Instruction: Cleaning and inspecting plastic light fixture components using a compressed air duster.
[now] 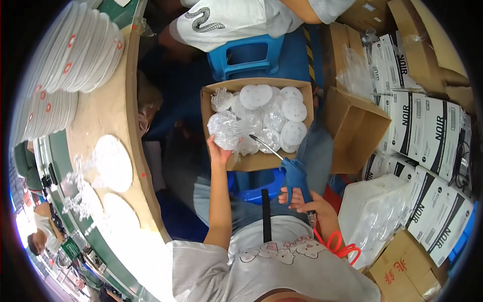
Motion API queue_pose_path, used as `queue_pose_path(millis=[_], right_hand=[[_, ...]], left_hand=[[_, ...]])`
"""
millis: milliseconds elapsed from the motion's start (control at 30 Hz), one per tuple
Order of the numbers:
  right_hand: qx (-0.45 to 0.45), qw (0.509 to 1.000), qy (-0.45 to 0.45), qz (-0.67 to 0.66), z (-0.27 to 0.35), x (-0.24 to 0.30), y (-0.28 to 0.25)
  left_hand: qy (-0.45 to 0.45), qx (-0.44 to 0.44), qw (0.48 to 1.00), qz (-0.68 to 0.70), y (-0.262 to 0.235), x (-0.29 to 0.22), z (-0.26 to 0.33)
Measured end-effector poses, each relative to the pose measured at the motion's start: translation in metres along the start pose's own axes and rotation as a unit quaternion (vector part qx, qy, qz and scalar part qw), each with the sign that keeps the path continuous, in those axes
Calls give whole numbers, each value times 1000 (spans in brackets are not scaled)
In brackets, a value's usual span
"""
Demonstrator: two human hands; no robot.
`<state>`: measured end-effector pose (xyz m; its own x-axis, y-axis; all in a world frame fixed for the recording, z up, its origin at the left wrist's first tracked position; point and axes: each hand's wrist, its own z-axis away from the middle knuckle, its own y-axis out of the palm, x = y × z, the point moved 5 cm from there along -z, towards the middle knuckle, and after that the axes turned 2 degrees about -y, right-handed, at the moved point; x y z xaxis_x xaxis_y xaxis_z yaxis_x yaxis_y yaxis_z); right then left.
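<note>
An open cardboard box (257,162) rests on my lap, holding several clear plastic pieces and white round discs (294,109). My left hand (218,151) grips a clear plastic piece (225,130) at the box's left side. A blue air blow gun (296,177) sits in my right hand (311,202). Its thin metal nozzle (265,144) points into the box toward the clear pieces. A coiled orange hose (338,242) runs from the gun's base past my right wrist.
A curved wooden table (108,115) on my left carries white discs (113,162), clear pieces and tall stacks of white plates (83,48). Another person sits on a blue stool (249,55) beyond the box. Cardboard cartons (354,128) and white printed boxes (427,131) crowd my right.
</note>
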<state>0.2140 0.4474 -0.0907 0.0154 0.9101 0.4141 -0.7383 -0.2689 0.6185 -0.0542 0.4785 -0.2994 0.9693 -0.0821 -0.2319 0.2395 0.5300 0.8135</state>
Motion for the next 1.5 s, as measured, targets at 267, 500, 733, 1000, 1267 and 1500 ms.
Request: queue_pose_path(millis=[267, 500, 733, 1000, 1267, 1500], right_hand=[[9, 993, -49, 107, 26, -30, 30], [-85, 893, -115, 426, 27, -50, 44], [-101, 891, -118, 426, 30, -58, 41], [-115, 893, -105, 423, 32, -58, 39], [-84, 919, -104, 372, 41, -49, 39], [-140, 894, -106, 412, 49, -44, 17]], left_hand=[[58, 31, 994, 84, 37, -7, 45], [16, 73, 995, 66, 33, 4, 48], [17, 48, 997, 56, 26, 6, 49], [15, 14, 998, 52, 19, -6, 46], [23, 20, 997, 69, 4, -12, 49], [24, 10, 994, 106, 3, -10, 59]])
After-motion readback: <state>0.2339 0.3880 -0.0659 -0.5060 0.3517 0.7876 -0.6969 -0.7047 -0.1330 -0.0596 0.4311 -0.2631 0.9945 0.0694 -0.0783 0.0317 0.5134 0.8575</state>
